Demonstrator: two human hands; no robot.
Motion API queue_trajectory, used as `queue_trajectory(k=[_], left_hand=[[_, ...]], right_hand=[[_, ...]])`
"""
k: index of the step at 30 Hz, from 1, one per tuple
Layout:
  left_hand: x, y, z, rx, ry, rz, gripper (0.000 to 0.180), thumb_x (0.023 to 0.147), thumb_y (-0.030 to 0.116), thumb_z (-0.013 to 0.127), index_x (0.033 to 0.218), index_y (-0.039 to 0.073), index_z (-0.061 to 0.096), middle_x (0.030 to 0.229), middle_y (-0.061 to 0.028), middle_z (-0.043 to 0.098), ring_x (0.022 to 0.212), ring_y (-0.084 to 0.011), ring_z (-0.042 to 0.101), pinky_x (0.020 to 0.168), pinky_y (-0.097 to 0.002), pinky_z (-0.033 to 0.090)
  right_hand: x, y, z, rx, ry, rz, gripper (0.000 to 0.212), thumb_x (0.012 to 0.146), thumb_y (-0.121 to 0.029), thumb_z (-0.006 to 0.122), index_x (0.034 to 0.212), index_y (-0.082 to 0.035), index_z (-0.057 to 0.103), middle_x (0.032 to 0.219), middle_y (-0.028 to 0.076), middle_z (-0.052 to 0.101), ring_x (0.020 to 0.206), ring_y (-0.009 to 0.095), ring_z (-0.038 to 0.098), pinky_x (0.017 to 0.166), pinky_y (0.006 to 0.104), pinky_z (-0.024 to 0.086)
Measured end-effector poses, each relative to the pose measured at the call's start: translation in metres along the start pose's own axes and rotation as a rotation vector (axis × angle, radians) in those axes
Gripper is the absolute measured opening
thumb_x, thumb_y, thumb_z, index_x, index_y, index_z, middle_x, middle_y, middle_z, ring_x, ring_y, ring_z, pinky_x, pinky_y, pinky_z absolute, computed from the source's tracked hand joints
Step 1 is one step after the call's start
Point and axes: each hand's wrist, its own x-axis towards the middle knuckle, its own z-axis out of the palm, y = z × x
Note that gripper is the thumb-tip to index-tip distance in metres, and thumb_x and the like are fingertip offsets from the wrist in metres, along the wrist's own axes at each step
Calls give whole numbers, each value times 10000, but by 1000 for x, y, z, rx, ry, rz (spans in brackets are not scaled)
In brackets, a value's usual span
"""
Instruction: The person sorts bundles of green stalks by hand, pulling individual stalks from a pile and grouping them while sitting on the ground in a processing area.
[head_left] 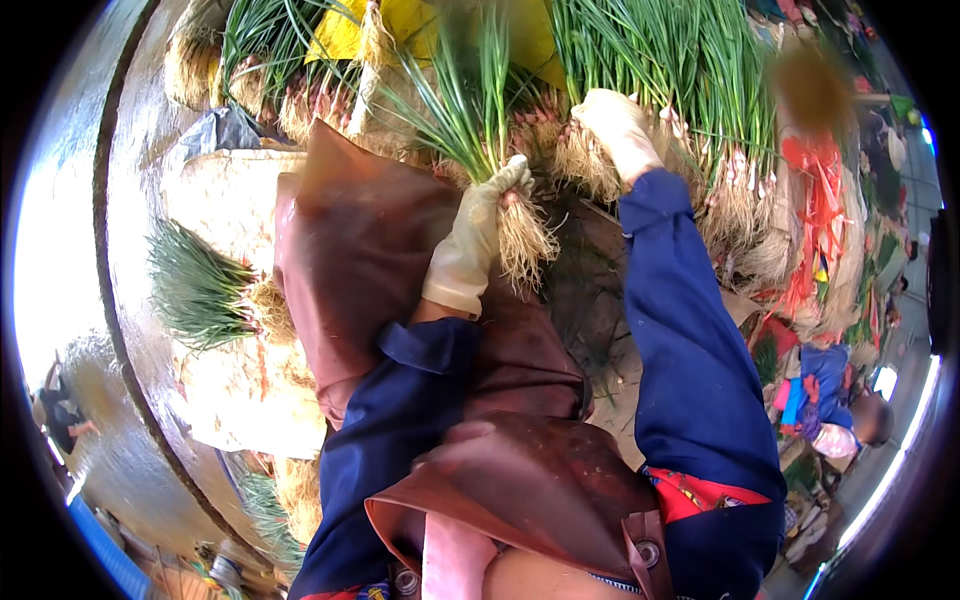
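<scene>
While the gloved left hand [478, 225] grips a bunch of green onions [480, 150] just above its roots, the gloved right hand [620, 128], apart from it, rests closed on the onion pile [700, 100] beyond.

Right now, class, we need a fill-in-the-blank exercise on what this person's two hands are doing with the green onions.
1. Both hands wear pale ____.
2. The left hand grips a bunch of green onions just above its ____.
3. The right hand rests on the ____ of green onions ahead.
4. The sleeves are ____.

Missing words: gloves; roots; pile; blue
</scene>
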Motion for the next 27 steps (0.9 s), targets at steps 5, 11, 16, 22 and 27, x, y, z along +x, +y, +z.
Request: queue_trajectory(k=[5,11,16,22,27], left_hand=[[2,-6,6,3,-24,-120,274,870,120,611,1088,-43,584,934,-66,658,783,-155,619,747,-249,513],[6,-6,4,35,22,-200,171,820,15,630,979,-40,601,762,-80,643,597,-106,578,527,-182,461],[-6,-1,8,-30,-21,-133,208,875,72,565,1062,-17,572,897,-83,649,752,-129,616,611,-209,516],[-10,9,17,-393,-282,-310,218,889,99,551,1082,-2,563,935,-91,655,732,-121,622,633,-212,532],[-13,8,21,-254,-193,-354,210,903,87,540,1091,-7,551,828,-54,615,674,-115,588,598,-205,515]], right_hand=[[-85,6,2,867,-272,-199,247,855,-328,624,878,-88,678,860,27,667,837,146,605,760,272,450],[-94,-21,49,1914,-281,6,278,888,-314,598,990,-55,591,868,74,650,698,191,641,585,305,525],[-74,-32,55,2046,-654,-22,413,918,-354,533,1210,-62,525,867,34,569,645,156,577,510,268,481],[-76,-25,55,2222,-612,-189,355,913,-277,556,1176,-39,566,852,34,558,578,150,541,502,257,463],[-64,-12,72,1877,-432,-150,232,877,-275,619,955,-60,657,700,-19,585,580,99,543,542,229,447]])
